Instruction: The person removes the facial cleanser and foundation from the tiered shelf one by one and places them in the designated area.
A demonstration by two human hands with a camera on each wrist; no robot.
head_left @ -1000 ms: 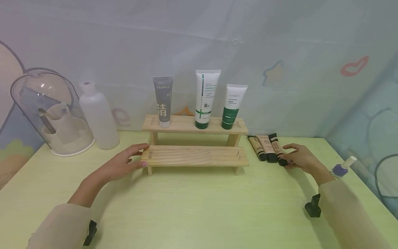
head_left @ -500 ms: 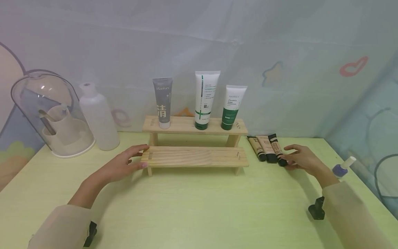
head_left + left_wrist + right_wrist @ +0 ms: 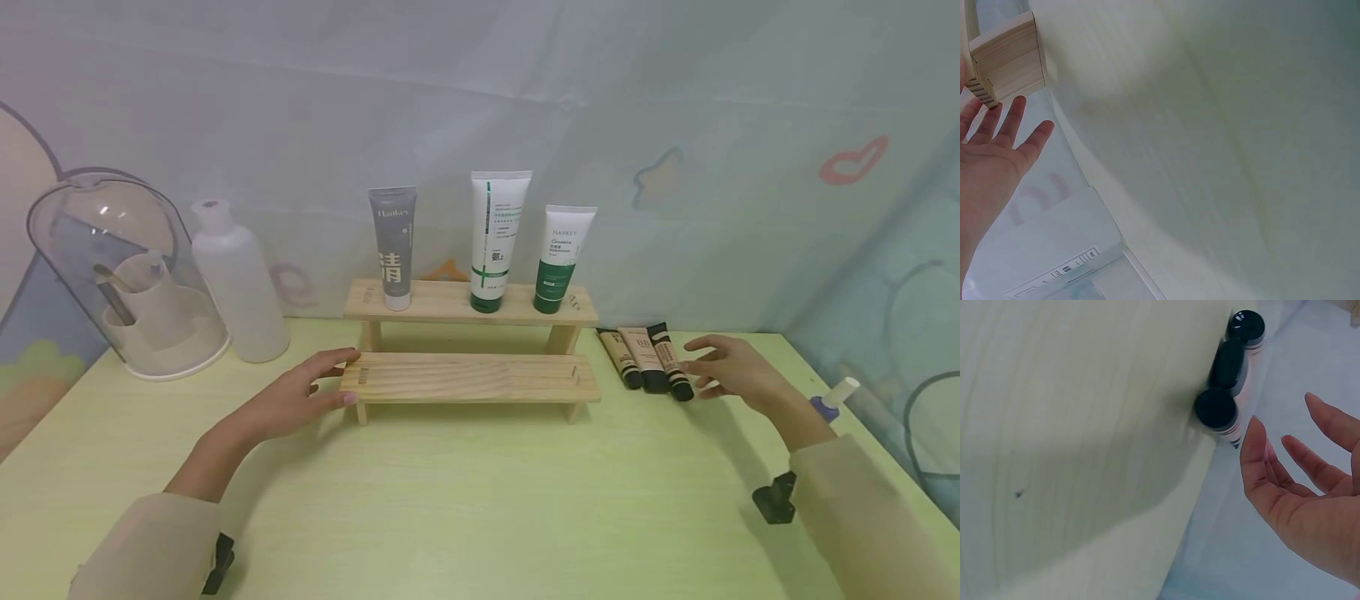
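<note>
My left hand (image 3: pixel 288 400) is at the left end of a two-tier wooden display stand (image 3: pixel 472 379), its thumb by the lower board's front edge and its fingertips touching the end. In the left wrist view the fingers (image 3: pixel 1007 125) are spread and fairly straight. My right hand (image 3: pixel 735 375), loosely curved, is just right of three small tubes lying side by side: a gold-and-black one (image 3: pixel 621 358), a beige one (image 3: pixel 643 358) and a black-banded beige one (image 3: pixel 670 362). The right wrist view shows a gap between that hand (image 3: pixel 1310 506) and the tubes' black caps (image 3: pixel 1216 409).
On the upper board stand a grey tube (image 3: pixel 393 242), a tall white tube (image 3: pixel 498 233) and a white-and-green tube (image 3: pixel 562 258). A clear-domed organizer (image 3: pixel 150 308) and a translucent bottle (image 3: pixel 240 287) stand back left. A nail polish bottle (image 3: pixel 832 398) is partly behind my right forearm.
My right hand has lifted slightly and drawn back to the right from the nearest small tube, its fingers opening. The left hand and the tubes have stayed put.
</note>
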